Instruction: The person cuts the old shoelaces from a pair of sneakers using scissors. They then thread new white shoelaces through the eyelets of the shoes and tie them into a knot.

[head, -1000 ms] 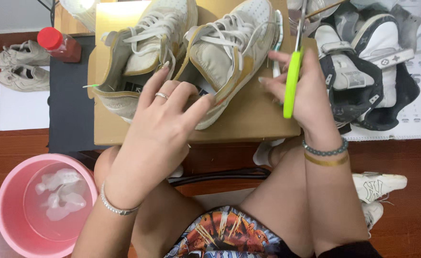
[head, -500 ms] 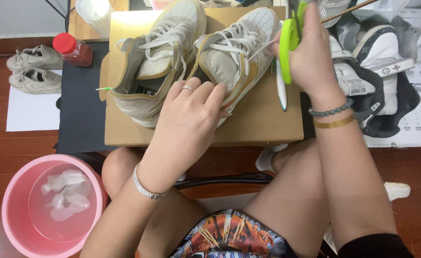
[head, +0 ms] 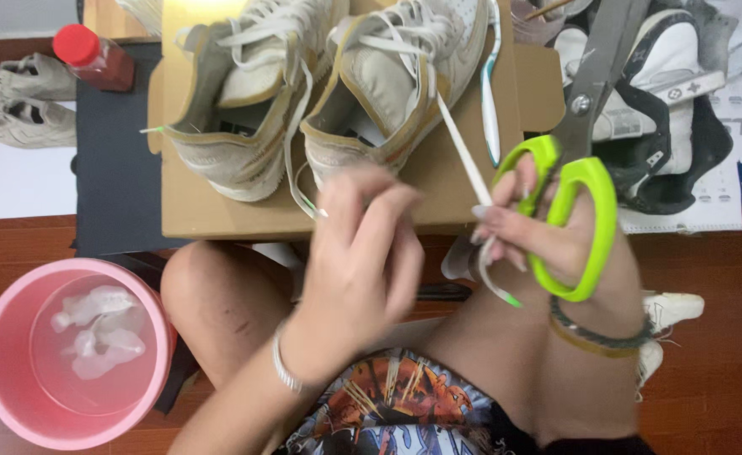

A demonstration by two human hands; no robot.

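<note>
Now green scissors and shoelace in right hand

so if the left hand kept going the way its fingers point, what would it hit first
Probably the stretched white shoelace, then the heel of the right-hand sneaker on the cardboard box. The left hand is blurred and depth is unclear, so this is a guess.

Flat brown cardboard box, rectangular, centre of view above the knees, with a side flap at its right edge. Small clear plastic bottle with round red cap, reddish contents, lying upper left on a dark mat. White printed calendar sheet with black, red and blue markings, far right on the floor.
</note>
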